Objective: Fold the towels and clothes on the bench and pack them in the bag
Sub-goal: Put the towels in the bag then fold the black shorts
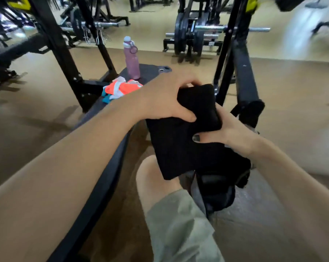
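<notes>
A folded black cloth hangs in the air to the right of the black bench, held by both hands. My left hand grips its upper edge from the left, thumb on the near face and fingers curled over the top. My right hand grips it from the right, thumb pressed on the front. Under the cloth a black bag stands on the floor beside my knee, its opening mostly hidden by the cloth. An orange, white and teal garment lies crumpled at the far end of the bench.
A pink water bottle stands upright at the bench's far end behind the garment. Black rack posts rise on the left and a padded black arm on the right. A loaded barbell sits beyond. My knee is below the cloth.
</notes>
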The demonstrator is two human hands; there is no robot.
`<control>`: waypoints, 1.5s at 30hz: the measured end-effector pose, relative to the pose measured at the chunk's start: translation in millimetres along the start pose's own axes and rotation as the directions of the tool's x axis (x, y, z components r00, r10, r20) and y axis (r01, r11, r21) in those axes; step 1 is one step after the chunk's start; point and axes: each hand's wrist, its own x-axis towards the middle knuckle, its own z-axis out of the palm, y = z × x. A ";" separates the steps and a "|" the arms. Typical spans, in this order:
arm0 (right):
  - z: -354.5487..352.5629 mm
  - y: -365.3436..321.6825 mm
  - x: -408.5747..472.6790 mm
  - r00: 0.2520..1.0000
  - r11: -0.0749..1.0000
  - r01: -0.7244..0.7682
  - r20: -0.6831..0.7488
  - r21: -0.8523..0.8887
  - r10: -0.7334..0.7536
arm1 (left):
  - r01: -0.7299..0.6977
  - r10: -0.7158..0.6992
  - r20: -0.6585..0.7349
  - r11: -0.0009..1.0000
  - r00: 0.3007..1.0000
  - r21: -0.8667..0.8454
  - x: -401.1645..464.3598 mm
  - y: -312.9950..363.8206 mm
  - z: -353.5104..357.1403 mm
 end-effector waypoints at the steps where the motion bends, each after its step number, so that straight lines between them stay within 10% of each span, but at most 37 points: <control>1: -6.9 11.1 -10.7 0.999 0.999 -0.041 -0.018 0.027 0.041 | -0.016 0.016 0.008 1.000 1.000 -0.022 8.6 1.7 14.0; 8: -27.3 108.4 -75.8 0.911 0.865 -0.292 -0.157 0.407 0.381 | 0.327 -0.280 0.176 0.873 0.944 -0.361 37.6 -17.8 151.7; 12: -22.6 153.6 -99.1 0.814 0.740 -0.341 -0.212 0.579 0.541 | 0.783 -0.549 0.565 0.341 0.615 -0.521 22.3 -28.9 231.8; 16: -22.0 194.0 -100.1 0.748 0.582 -0.349 -0.155 0.735 0.645 | 0.836 -0.417 0.791 -0.117 0.448 -0.535 6.6 -28.3 286.9; 29: -26.2 303.9 -59.3 0.614 0.435 -0.497 -0.050 0.750 0.788 | 0.732 -0.657 0.527 0.056 0.539 -0.679 9.1 -81.0 387.4; 37: -34.0 316.4 -29.6 0.507 0.608 -0.420 -0.381 0.674 0.773 | 0.749 -0.653 0.534 0.078 0.537 -0.658 37.0 -94.4 402.6; 42: -29.7 371.3 -20.1 0.460 0.618 -0.443 -0.427 0.649 0.778 | 0.807 -0.644 0.507 0.338 0.573 -0.484 47.5 -102.3 412.3; 45: -28.0 348.2 -12.6 0.472 0.656 -0.666 -0.480 0.356 0.739 | 0.810 -0.641 0.495 0.451 0.586 -0.375 42.5 -100.1 418.0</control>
